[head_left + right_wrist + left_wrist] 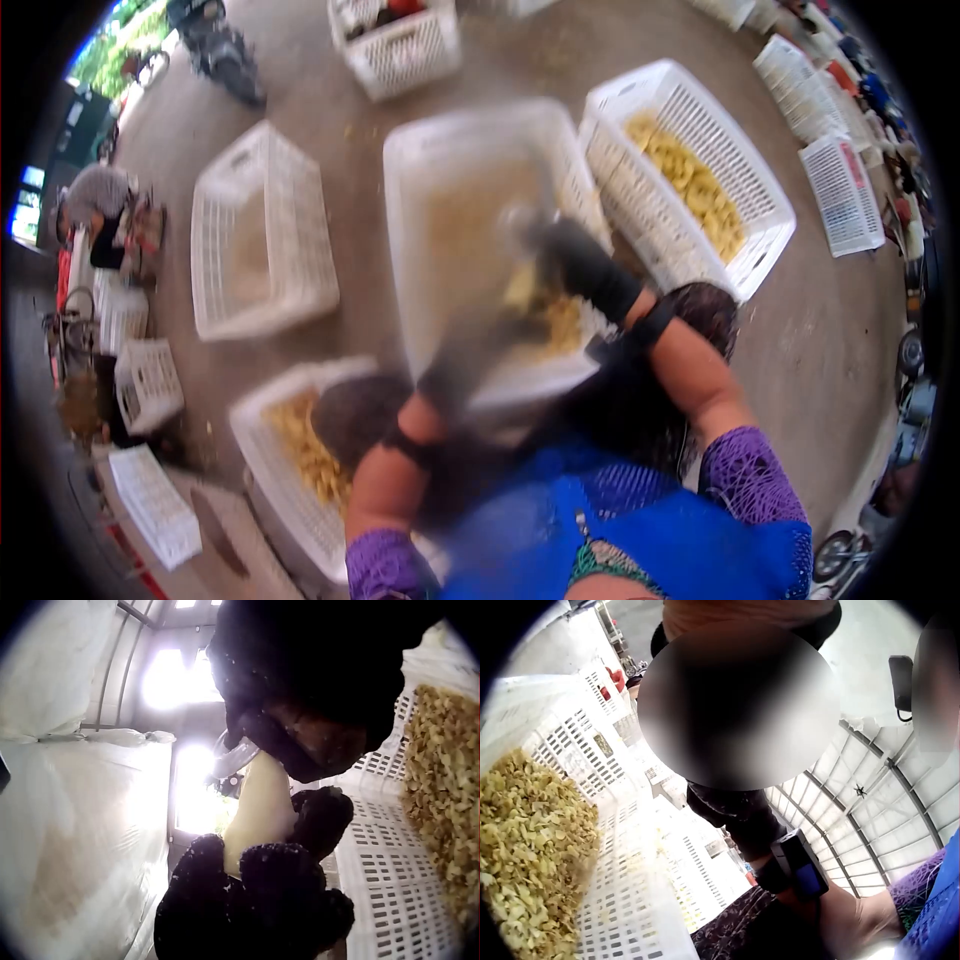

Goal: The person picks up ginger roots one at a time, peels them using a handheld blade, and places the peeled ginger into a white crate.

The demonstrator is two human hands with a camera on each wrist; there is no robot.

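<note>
Both hands wear dark gloves over a white basket (395, 215) of pale yellow pieces, blurred in the head view. In the right wrist view, the left hand (480, 355) (259, 904) pinches a long pale yellow piece (259, 814) from below. Above it, the right hand (580, 262) (315, 690) curls round a clear, curved tool (234, 756) that touches or nearly touches the piece's top; the palm hides the rest. The left wrist view shows the right hand's glove (739, 821), partly covered by a blurred patch; I cannot make out the left hand there.
A basket of yellow pieces (775, 225) stands at the right, another (265, 470) at the lower left. An empty-looking basket (312, 225) stands left, and one with red and dark items (410, 60) at the top. A motorbike (225, 60) stands at the upper left.
</note>
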